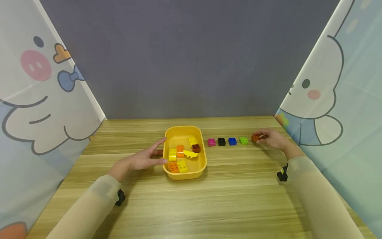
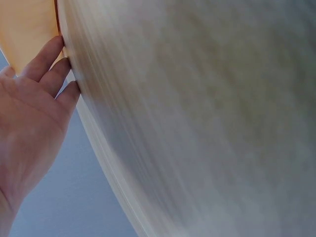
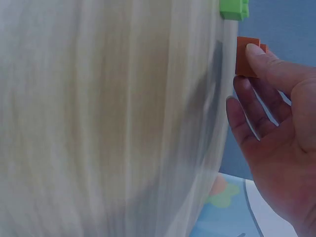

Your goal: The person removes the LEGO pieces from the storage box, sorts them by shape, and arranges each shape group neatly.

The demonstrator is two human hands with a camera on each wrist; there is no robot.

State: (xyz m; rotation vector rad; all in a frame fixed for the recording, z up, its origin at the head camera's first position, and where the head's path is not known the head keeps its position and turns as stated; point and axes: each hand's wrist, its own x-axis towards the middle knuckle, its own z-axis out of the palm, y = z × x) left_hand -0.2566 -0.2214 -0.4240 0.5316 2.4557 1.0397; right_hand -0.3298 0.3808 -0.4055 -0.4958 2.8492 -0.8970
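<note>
My right hand [image 1: 274, 139] pinches an orange-brown building brick [image 1: 255, 138] between thumb and fingers, at the right end of a row of bricks. In the right wrist view the brick [image 3: 246, 61] stands on the tabletop with its studs facing away from it, the thumb across its side. The nearest one to it is a lime green brick [image 1: 243, 140]. My left hand [image 1: 145, 159] rests against the left side of a yellow plastic bin [image 1: 185, 177], fingers extended and spread along its rim. Inside the bin lie several yellow, orange and dark brown bricks.
Left of the green brick, the row continues with a blue brick [image 1: 232, 141], a black brick [image 1: 221, 141] and a pink brick [image 1: 211, 142]. A grey panel [image 1: 191, 66] rises behind the wooden table [image 1: 203, 205]. Cartoon-printed cloths flank both sides.
</note>
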